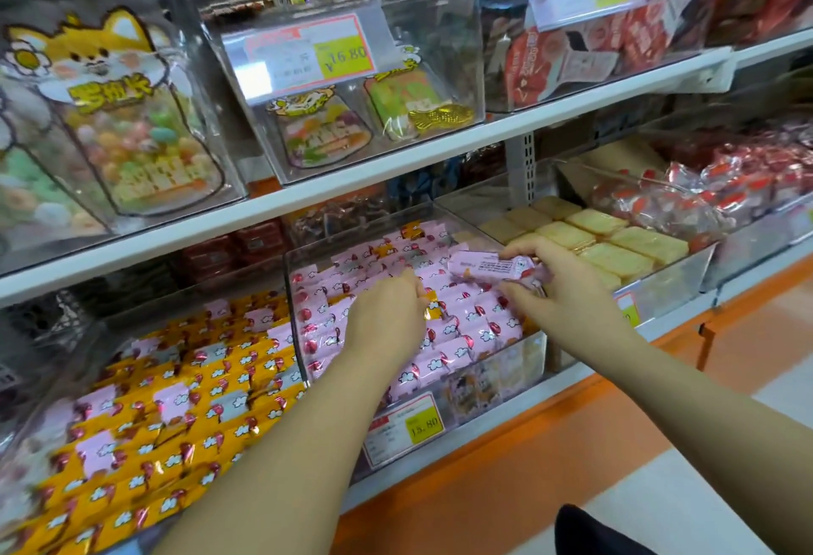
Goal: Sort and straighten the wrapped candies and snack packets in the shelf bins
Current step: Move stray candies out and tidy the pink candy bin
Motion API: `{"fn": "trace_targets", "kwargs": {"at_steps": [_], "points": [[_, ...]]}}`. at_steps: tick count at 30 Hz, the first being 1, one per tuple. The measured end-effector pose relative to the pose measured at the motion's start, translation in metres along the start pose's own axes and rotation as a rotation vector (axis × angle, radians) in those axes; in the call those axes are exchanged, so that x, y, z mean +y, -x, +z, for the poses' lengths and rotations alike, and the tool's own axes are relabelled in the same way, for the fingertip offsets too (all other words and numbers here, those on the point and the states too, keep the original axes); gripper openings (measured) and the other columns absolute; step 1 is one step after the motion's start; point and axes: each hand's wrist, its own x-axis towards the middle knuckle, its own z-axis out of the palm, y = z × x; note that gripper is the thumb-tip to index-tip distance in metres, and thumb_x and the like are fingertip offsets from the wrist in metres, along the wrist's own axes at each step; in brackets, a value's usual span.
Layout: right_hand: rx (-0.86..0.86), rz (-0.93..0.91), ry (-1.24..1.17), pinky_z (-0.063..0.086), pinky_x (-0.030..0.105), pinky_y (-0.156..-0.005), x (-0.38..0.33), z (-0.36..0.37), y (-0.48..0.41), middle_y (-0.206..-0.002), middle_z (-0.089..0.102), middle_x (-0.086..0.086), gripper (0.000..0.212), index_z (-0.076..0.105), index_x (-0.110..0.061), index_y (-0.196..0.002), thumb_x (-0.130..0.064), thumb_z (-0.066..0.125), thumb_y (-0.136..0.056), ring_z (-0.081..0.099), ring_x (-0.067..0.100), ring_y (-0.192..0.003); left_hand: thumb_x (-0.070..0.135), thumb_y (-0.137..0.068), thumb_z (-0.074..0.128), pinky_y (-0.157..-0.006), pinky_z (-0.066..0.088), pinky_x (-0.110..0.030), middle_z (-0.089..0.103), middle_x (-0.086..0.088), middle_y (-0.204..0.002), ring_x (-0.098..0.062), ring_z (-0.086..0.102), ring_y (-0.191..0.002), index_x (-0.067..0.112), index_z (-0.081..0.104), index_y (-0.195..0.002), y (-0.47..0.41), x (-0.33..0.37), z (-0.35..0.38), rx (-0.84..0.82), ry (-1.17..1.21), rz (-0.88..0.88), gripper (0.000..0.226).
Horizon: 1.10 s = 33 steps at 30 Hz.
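**A:** Middle of the frame, both hands are down in the clear bin (497, 378) of pink candies (462, 325). The right hand (558, 286) pinches a pink packet (488, 267) between thumb and fingers, held just above the pile near the bin's right side.

**B:** And the left hand (387, 317)?

**A:** Its fingers are curled into the pink rows, right at a lone yellow-wrapped piece (433, 311). Gripping it? Cannot tell, the fingertips are hidden.

**B:** Lower left, the neighbouring bin holds yellow candies (176, 413) with pink ones mixed in. To the right sit pale biscuit packets (616, 242).
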Motion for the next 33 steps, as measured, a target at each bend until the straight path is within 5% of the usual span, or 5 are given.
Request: {"fn": "trace_targets", "kwargs": {"at_steps": [6,11,17,23,33], "points": [[0.009,0.057,-0.033,0.045,0.018,-0.072,-0.009,-0.011,-0.012,-0.099,0.061,-0.009,0.029,0.055,-0.027,-0.108,-0.020,0.067,-0.083,0.056,0.002,-0.085,0.018,-0.101,0.036,-0.051,0.036,-0.033,0.055,0.000,-0.073,-0.021,0.053,-0.063,0.019,0.038,-0.094,0.015,0.000,-0.001,0.135,0.147,0.047,0.007],[0.078,0.044,-0.158,0.036,0.010,-0.048,-0.027,-0.003,-0.014,-0.083,0.054,-0.012,0.031,0.047,-0.025,-0.107,-0.022,0.068,-0.084,0.046,-0.001,-0.048,0.026,-0.102,0.034,-0.049,0.032,-0.031,0.052,0.000,-0.070,-0.017,0.048,-0.060,0.021,0.039,-0.092,0.021,0.003,-0.021,0.304,0.379,0.024,0.012],[0.005,0.039,-0.350,0.029,0.008,-0.041,-0.043,0.009,-0.018,-0.051,0.053,-0.015,0.024,0.052,-0.024,-0.106,-0.019,0.065,-0.087,0.042,0.001,-0.040,0.017,-0.100,0.041,-0.052,0.038,-0.014,0.046,0.007,-0.067,0.005,0.049,-0.059,0.017,0.043,-0.094,0.051,-0.005,-0.054,0.640,0.731,-0.097,0.006],[-0.008,0.022,-0.364,0.045,0.010,-0.069,-0.048,0.024,-0.026,-0.090,0.062,-0.015,0.032,0.052,-0.030,-0.109,-0.018,0.068,-0.085,0.059,-0.006,-0.076,0.014,-0.099,0.043,-0.061,0.039,-0.004,0.046,0.012,-0.074,0.015,0.050,-0.067,0.021,0.043,-0.093,0.070,-0.022,-0.053,0.718,0.817,-0.188,0.009],[-0.300,-0.098,-0.145,0.052,0.040,-0.083,-0.062,0.038,-0.040,-0.086,0.065,-0.005,0.019,0.054,-0.034,-0.098,-0.026,0.066,-0.085,0.064,0.019,-0.085,0.020,-0.097,0.043,-0.060,0.042,-0.007,0.053,0.018,-0.076,0.008,0.055,-0.073,0.035,0.042,-0.089,0.083,-0.035,-0.029,0.588,0.820,-0.092,0.017]]}}
